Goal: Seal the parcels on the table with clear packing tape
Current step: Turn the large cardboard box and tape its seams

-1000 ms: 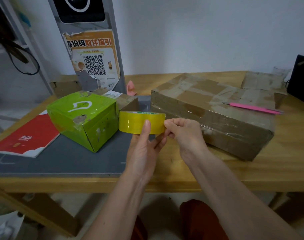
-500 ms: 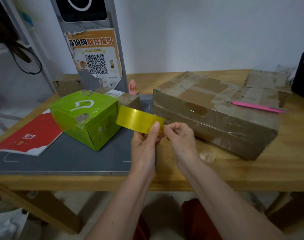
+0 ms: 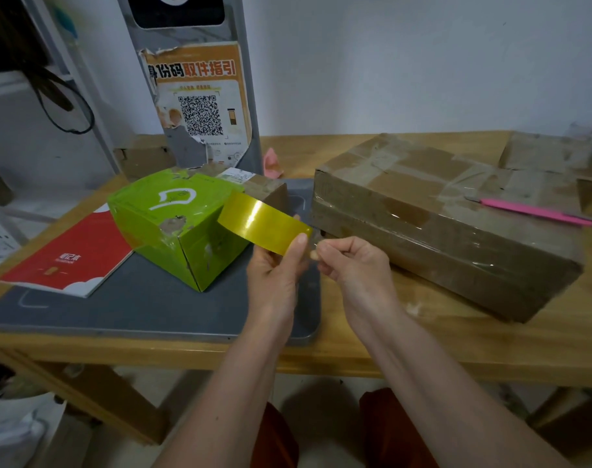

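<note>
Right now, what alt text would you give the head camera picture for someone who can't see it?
A person's left hand holds a yellowish roll of packing tape while the right hand pinches its loose end, above a wooden table. A green box sits left on a grey mat; a large taped cardboard parcel with a pink tool on top sits right.

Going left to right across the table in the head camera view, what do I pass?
Red booklet → green box → tape roll held in the left hand → right hand → large brown parcel → pink tool lying on it.
</note>
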### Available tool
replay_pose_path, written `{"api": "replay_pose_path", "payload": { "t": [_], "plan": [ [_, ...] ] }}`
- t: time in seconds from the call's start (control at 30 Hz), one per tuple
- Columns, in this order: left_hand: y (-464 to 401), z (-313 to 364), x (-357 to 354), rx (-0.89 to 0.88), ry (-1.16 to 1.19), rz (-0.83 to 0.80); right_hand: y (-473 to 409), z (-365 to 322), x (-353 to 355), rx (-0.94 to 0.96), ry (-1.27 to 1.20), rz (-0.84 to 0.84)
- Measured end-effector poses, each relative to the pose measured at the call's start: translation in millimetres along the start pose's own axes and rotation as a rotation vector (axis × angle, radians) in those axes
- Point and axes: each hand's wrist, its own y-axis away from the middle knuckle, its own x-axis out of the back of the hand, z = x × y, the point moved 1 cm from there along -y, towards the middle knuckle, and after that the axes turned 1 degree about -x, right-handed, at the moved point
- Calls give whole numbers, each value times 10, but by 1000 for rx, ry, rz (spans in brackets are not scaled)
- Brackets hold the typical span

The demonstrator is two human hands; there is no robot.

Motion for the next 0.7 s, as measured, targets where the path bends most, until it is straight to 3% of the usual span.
{"api": "replay_pose_path", "payload": {
  "t": [0.1, 0.33, 0.7],
  "plan": [
    [-45, 47, -11, 27, 181, -56, -30, -62, 7, -148, -183, -73],
    [8, 25, -32, 3, 100, 13, -31, -34, -78, -488, -445, -71],
    [69, 9, -26, -4, -30, -25, 29, -90, -30, -574, -522, -118]
  ]
}}
